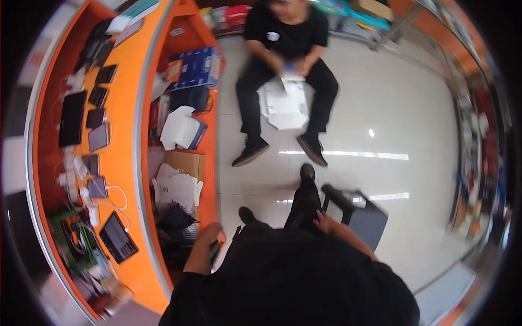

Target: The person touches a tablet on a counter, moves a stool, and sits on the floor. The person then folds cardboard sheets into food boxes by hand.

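My left hand (211, 232) hangs beside the lower shelf of the orange counter, close to a dark bag-like heap (176, 220). Its fingers are too unclear to tell whether they hold anything. By my right thigh is my right hand (324, 223), its fingers apart and nothing seen in them. Just past it stands a dark grey, box-like object with a black frame (367, 224). On the shelf near my left side lie flattened white cartons (178, 187) and a brown cardboard box (187, 161).
A person in black (285, 43) sits ahead, hands blurred around a small item above a white carton (288, 106). Several tablets and phones with white cables lie on the orange counter (128, 179). Stocked shelves (473, 157) line the right; tiled floor (370, 114) lies between.
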### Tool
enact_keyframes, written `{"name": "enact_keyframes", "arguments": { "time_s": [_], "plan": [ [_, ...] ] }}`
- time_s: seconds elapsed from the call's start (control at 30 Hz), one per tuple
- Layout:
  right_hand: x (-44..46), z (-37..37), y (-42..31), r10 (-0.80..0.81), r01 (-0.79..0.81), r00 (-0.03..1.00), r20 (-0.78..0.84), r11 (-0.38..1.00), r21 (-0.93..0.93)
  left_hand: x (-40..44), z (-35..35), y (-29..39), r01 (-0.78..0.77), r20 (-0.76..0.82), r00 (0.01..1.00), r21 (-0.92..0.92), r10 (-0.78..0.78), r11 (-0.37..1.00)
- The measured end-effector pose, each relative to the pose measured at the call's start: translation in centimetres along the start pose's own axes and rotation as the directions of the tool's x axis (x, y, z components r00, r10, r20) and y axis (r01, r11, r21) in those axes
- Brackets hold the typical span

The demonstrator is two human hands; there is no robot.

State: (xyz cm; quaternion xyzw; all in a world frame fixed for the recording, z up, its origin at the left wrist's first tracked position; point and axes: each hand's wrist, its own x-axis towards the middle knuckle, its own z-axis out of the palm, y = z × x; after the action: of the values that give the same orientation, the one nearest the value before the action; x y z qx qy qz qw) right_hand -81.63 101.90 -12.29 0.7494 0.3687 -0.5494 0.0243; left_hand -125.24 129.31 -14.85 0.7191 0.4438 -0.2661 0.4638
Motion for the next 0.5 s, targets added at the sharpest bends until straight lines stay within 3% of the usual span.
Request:
{"name": "enact_keyframes", "arguments": {
  "time_s": [0.03,0.07,0.1,0.13,0.2,0.23,0.27,0.33,0.37,0.4,0.43,0.47,0.5],
  "plan": [
    [0.7,-2.8,0.4,0.026,-0.027,0.999,0.043,1.000,0.014,0.0,0.0,1.6,0.060,-0.308,0.941,-0.244,-0.136,0.968],
    [3.7,-4.2,3.8,-0.083,0.096,0.988,0.129,0.991,-0.096,1.8,1.0,0.6,0.006,-0.435,0.897,-0.154,-0.074,0.988],
    [7.3,-7.0,6.9,-0.092,0.354,0.805,0.585,0.867,-0.350,3.8,2.1,-0.8,-0.023,-0.555,0.832,-0.049,-0.008,0.999],
    [7.3,-10.8,6.3,0.029,0.252,0.867,0.497,0.836,-0.488,5.9,3.1,-2.0,-0.024,-0.660,0.749,0.058,0.056,0.998],
    [11.0,-16.9,8.2,0.232,0.041,0.923,0.307,0.734,-0.678,7.6,-2.2,13.5,0.282,-0.331,0.886,-0.172,-0.325,0.944],
    [12.7,-20.8,7.8,0.266,-0.016,0.943,0.197,0.631,-0.775,10.3,-2.7,17.0,0.182,-0.250,0.950,-0.038,-0.186,0.982],
    [17.7,-21.8,12.6,0.214,-0.137,0.977,-0.004,0.611,-0.780,13.1,-3.1,20.5,0.054,-0.162,0.986,0.074,-0.041,0.996],
    [20.8,-29.0,7.5,0.227,-0.360,0.924,-0.308,0.790,-0.497,18.2,-2.9,25.1,-0.206,-0.246,0.936,0.204,0.254,0.957],
    [24.5,-31.3,7.4,0.214,-0.313,0.922,-0.322,0.902,-0.298,20.5,-2.9,27.7,-0.305,-0.306,0.903,0.037,0.301,0.952],
    [30.3,-32.6,9.5,-0.060,-0.131,0.945,-0.323,0.831,-0.541,22.8,-3.3,29.7,-0.403,-0.378,0.864,-0.124,0.332,0.907],
    [31.1,-34.1,6.4,-0.083,0.027,0.782,-0.618,0.995,-0.099,25.0,-4.2,31.1,-0.437,-0.373,0.859,-0.183,0.349,0.881],
    [33.8,-34.8,4.6,-0.094,0.151,0.709,-0.699,0.988,0.021,26.9,-4.7,32.1,-0.461,-0.372,0.857,-0.247,0.356,0.852],
    [36.8,-34.7,3.0,-0.079,0.179,0.688,-0.721,0.982,0.063,29.1,-4.4,31.7,-0.478,-0.375,0.856,-0.313,0.356,0.821]
  ]
}}
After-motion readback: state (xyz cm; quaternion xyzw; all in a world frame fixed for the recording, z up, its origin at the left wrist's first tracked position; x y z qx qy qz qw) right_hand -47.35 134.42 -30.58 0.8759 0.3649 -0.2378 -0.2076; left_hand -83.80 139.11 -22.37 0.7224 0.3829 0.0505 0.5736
